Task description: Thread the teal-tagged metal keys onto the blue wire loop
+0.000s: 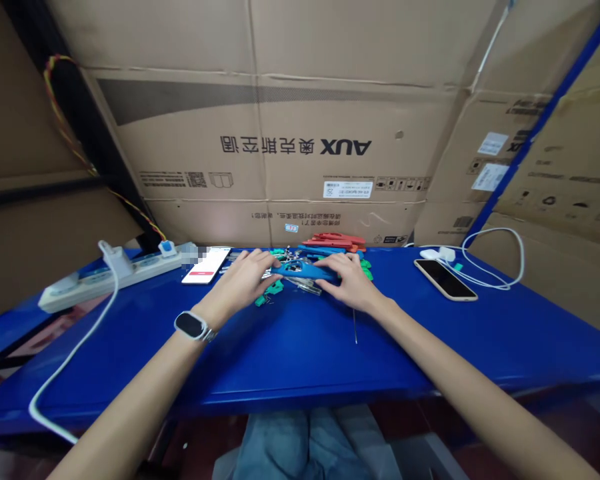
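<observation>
Looking down at the blue tabletop [300, 347], I see my left hand [245, 280] and right hand [347, 280] both at a blue plastic piece [303, 270] that lies near the far edge, about midway along it. My right hand's fingers curl over the piece's right end, grasping it; my left hand's fingers touch its left end, but I cannot tell whether they close on it. A smartwatch [193, 325] sits on my left wrist. Small green parts [273, 290] lie scattered just under and beside the piece, and red pieces [335, 241] are stacked behind it at the far edge. A white phone [206, 265] lies left of my left hand, beside a power strip [110, 275]. Toward the far right corner rests another phone [445, 279] with a white cable [495, 267].
</observation>
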Demonstrator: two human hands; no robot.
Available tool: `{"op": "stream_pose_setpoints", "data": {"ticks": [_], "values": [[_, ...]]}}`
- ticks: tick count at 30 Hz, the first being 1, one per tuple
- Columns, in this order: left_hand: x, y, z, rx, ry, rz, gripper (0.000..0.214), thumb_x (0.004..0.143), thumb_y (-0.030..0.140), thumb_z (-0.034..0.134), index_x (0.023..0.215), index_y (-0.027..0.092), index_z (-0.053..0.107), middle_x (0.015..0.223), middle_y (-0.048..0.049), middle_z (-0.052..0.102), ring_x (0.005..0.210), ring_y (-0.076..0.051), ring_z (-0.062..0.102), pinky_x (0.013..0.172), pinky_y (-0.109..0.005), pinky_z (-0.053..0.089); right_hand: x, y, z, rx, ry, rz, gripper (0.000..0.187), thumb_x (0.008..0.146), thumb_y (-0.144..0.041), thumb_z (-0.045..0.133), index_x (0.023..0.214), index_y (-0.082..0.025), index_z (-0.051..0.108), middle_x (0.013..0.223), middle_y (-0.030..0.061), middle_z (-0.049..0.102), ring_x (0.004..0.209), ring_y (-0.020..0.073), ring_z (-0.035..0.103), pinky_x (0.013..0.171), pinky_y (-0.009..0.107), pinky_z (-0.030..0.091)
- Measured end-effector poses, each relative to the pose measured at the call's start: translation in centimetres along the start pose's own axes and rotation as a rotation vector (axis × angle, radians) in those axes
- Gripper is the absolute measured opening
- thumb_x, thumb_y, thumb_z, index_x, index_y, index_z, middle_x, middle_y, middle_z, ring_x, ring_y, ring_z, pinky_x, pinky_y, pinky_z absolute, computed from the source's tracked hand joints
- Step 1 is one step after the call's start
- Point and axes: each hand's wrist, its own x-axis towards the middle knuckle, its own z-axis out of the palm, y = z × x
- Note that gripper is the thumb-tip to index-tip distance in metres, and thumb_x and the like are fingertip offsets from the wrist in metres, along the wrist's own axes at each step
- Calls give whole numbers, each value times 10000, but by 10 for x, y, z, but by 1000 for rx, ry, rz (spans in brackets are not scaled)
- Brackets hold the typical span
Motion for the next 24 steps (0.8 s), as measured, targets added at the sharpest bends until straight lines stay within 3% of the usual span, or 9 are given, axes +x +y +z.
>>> {"op": "stream_pose_setpoints", "data": {"ticks": [5, 8, 13, 18, 21, 24], "values": [[-63, -8, -4, -201, -72, -87, 253, 959, 431, 537, 994, 194, 617, 1002, -65, 663, 956, -239, 598, 851, -371, 453, -12, -41, 10, 75, -121, -117, 305, 943, -366, 609, 1209, -218, 621, 1202, 84, 689, 1089, 243, 608, 971, 425, 348], [-84, -10, -5, -246, -140, -121, 285, 949, 469, 545, 997, 210, 651, 1007, -52, 675, 965, -233, 609, 873, -372, 456, -15, -52, 19, 126, -241, -106, 305, 964, -373, 577, 1222, -219, 629, 1179, 82, 699, 1050, 237, 627, 925, 409, 392], [-86, -14, -3, -301, -149, -91, 334, 997, 458, 446, 989, 214, 674, 1009, -52, 682, 977, -218, 607, 893, -354, 446, -8, -51, 31, 214, -275, -57, 266, 1021, -321, 448, 1124, -233, 676, 1113, 57, 727, 1059, 228, 655, 928, 403, 427], [-80, -16, 0, -356, -94, -181, 386, 1013, 457, 368, 849, 192, 597, 880, -52, 643, 840, -207, 587, 787, -330, 440, -4, -49, 39, 316, -199, 105, 279, 978, -396, 504, 1180, -250, 630, 1230, 56, 685, 1139, 246, 628, 972, 415, 457], [-84, -18, 0, -397, -76, -258, 407, 1013, 453, 323, 766, 198, 521, 788, -35, 604, 723, -188, 542, 699, -316, 415, -10, -47, 38, 333, -181, 180, 485, 908, -443, 597, 1332, -236, 489, 1279, 98, 639, 1155, 274, 603, 974, 454, 451], [-89, -21, -1, -467, -40, -324, 420, 1002, 456, 321, 700, 201, 461, 705, -15, 565, 653, -167, 492, 645, -302, 377, -16, -44, 32, 327, -268, 141, 722, 826, -370, 696, 1438, -215, 347, 1282, 123, 627, 1212, 291, 558, 1038, 503, 377]]}}
